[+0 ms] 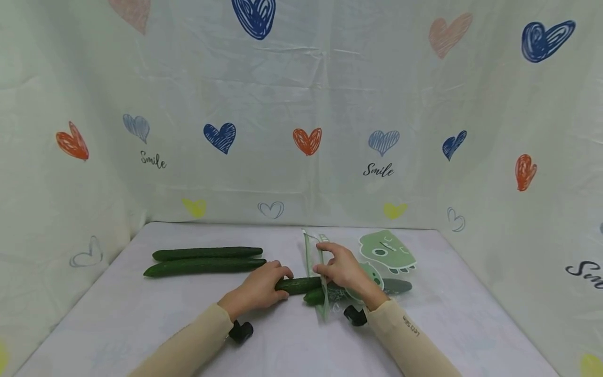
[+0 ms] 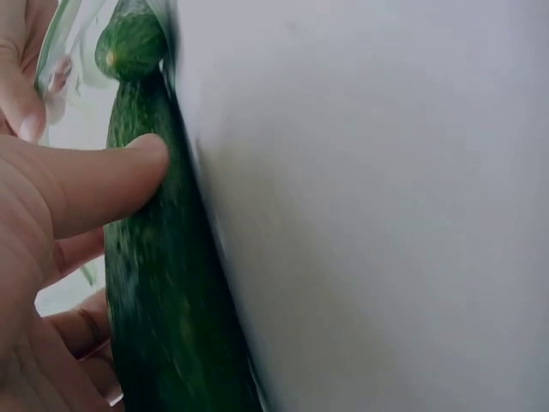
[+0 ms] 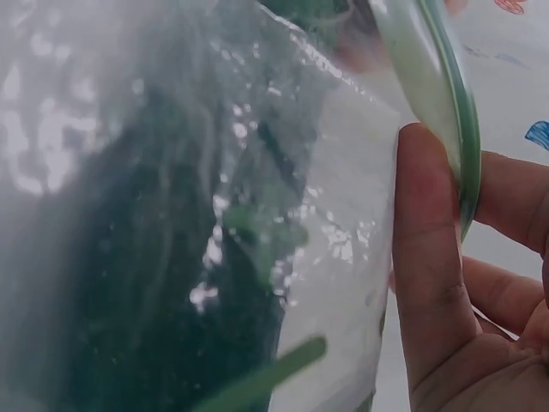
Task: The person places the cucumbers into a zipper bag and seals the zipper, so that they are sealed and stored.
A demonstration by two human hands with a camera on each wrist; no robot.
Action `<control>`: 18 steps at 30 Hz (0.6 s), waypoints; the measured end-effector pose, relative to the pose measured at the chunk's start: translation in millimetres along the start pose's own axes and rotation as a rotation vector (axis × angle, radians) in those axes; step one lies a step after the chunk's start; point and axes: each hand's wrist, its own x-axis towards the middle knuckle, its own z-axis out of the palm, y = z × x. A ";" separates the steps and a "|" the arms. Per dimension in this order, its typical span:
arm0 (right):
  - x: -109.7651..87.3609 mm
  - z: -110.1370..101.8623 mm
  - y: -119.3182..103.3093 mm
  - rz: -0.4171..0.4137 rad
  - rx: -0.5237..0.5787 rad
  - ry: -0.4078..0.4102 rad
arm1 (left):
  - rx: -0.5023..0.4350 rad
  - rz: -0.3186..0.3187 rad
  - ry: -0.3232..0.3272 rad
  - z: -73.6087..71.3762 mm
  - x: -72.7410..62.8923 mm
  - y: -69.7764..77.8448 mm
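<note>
From where I'm standing: left hand (image 1: 259,287) has a cucumber (image 1: 296,286) in its grasp, thumb along one side, fingers round the other. Right hand (image 1: 346,268) pinches the green-edged mouth of a clear zip bag (image 1: 372,273) with cartoon prints, thumb and fingers on either side of the rim. Neither hand is free.

Key relation: held cucumber vs bag mouth. Cucumber's long axis runs left to right, low over the desk (image 1: 301,348), straight at the mouth — which faces the left hand. Axis and opening look in line, no big yaw error. Cucumber lies right of the left hand's fingers; its right end meets the bag just under the right hand. Left hand is the nearer one, being on it; right hand is on the bag only.

Second cucumber (image 1: 313,298) sits in the same mouth, on the person's side of the held one, its tip poking out of the rim. The two are close alongside — my judgement: that's the tight spot, tips could jam there. How deep the held one's far end sits I can't call; film glare and prints hide it.

Other two: rear cucumber (image 1: 207,254) and front cucumber (image 1: 202,267) lie side by side, roughly parallel, beyond and left of the left hand. Same left-right axis, well apart from the bag. Left hand is much the nearer to them, front one's right end just behind its knuckles.
</note>
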 end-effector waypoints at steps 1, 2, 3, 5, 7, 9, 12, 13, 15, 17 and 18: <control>0.2 -0.3 0.7 0.000 0.001 -0.003 | -0.002 -0.013 -0.005 -0.8 -3.1 -2.4; 0.2 -0.8 1.1 0.000 0.004 -0.005 | -0.004 -0.028 -0.009 -1.6 -6.5 -5.1; 0.2 -1.6 1.5 0.000 0.008 -0.005 | -0.007 -0.038 -0.010 -2.7 -10.0 -7.8; 0.3 -3.5 3.3 -0.002 0.015 0.001 | -0.020 -0.054 -0.009 -5.0 -17.4 -13.4; 0.1 -5.8 5.6 0.004 0.027 0.012 | -0.033 -0.071 -0.005 -7.5 -24.3 -19.2; 0.1 -8.1 8.8 0.004 0.038 0.015 | -0.047 -0.090 -0.003 -10.4 -30.6 -24.3; -0.5 -11.0 13.8 0.001 0.053 0.007 | -0.070 -0.118 -0.003 -15.0 -38.6 -30.3; -0.8 -12.0 15.5 0.003 0.057 0.002 | -0.078 -0.125 -0.002 -16.1 -40.6 -31.9; -1.8 -13.8 18.1 0.007 0.055 0.001 | -0.098 -0.137 0.009 -18.1 -43.6 -34.4; -3.1 -15.5 20.3 0.013 0.054 0.007 | -0.122 -0.137 0.018 -19.0 -45.4 -36.1; -3.8 -16.3 21.0 0.016 0.053 0.013 | -0.136 -0.137 0.022 -19.0 -45.9 -36.9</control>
